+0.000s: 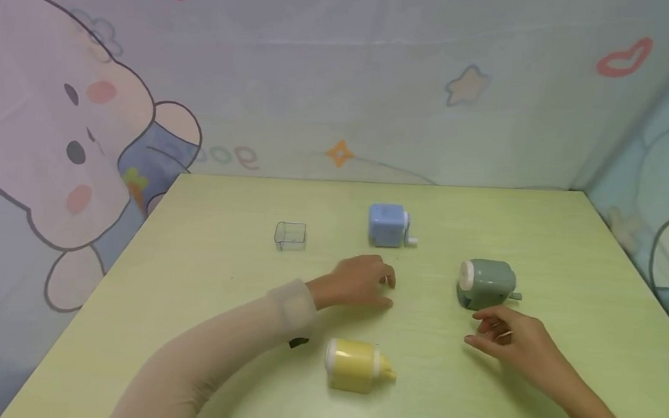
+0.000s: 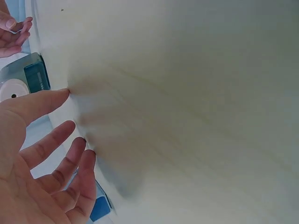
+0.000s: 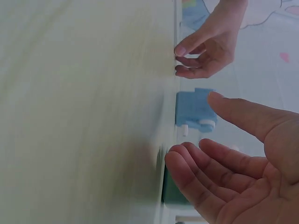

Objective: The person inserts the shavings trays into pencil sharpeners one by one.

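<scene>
My left hand (image 1: pixel 362 281) hovers low over the middle of the table, fingers loosely bent and holding nothing. Behind it stands a blue pencil sharpener (image 1: pixel 386 225) with a white crank. A yellow pencil sharpener (image 1: pixel 351 365) lies nearer to me, below the left hand in the head view. On the right, my right hand (image 1: pixel 514 338) has its fingers relaxed and apart, with nothing between them. Its fingertips are just in front of a green pencil sharpener (image 1: pixel 488 284), whose round white face (image 2: pixel 14 90) shows in the left wrist view.
A small clear plastic box (image 1: pixel 291 233), like a shavings drawer, sits left of the blue sharpener. The light yellow-green table (image 1: pixel 224 208) ends at a cartoon-printed cloth (image 1: pixel 319 91) at the back, with more cloth down both sides.
</scene>
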### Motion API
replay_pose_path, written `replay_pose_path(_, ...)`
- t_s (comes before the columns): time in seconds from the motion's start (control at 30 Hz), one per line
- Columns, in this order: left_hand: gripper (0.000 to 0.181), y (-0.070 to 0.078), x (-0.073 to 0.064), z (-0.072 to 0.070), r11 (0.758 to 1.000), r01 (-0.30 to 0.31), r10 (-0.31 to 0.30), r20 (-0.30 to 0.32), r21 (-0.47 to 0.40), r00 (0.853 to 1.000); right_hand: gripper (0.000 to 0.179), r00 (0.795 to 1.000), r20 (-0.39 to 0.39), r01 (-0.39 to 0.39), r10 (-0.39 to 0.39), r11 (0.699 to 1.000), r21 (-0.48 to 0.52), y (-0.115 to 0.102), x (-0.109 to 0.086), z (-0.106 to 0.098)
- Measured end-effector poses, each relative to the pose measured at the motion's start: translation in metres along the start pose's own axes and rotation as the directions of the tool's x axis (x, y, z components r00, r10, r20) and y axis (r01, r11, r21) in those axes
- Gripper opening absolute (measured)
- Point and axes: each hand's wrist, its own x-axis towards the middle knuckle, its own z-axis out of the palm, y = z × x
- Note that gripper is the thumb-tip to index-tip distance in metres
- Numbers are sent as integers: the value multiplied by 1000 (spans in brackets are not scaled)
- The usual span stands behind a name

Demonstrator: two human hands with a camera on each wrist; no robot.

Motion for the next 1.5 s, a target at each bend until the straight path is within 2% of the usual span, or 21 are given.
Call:
replay_pose_path(0.37,33,-20,-26,0,999,26,-28,-54,-43,998,34,997,35,71,-75,993,94,-23,17,21)
replay_pose_path(0.67,33,-33,-45,-1,998,30,-36,-91,-63,995,40,995,33,91,-93,994,63,-33,34,32)
replay_pose_path(0.93,36,-42,-62,-11,992,92,-101,-100,-89,990,44,994,39,102,-104,994,48,-35,46,36)
replay_pose_path(1.13,38,-52,-69,-9,987,125,-136,-113,-98,984,44,993,31,114,-115,993,41,-38,55,38)
replay_pose_path(1.5,36,-72,-87,-11,974,196,-211,-147,-110,966,47,996,42,73,-75,995,64,-42,73,40)
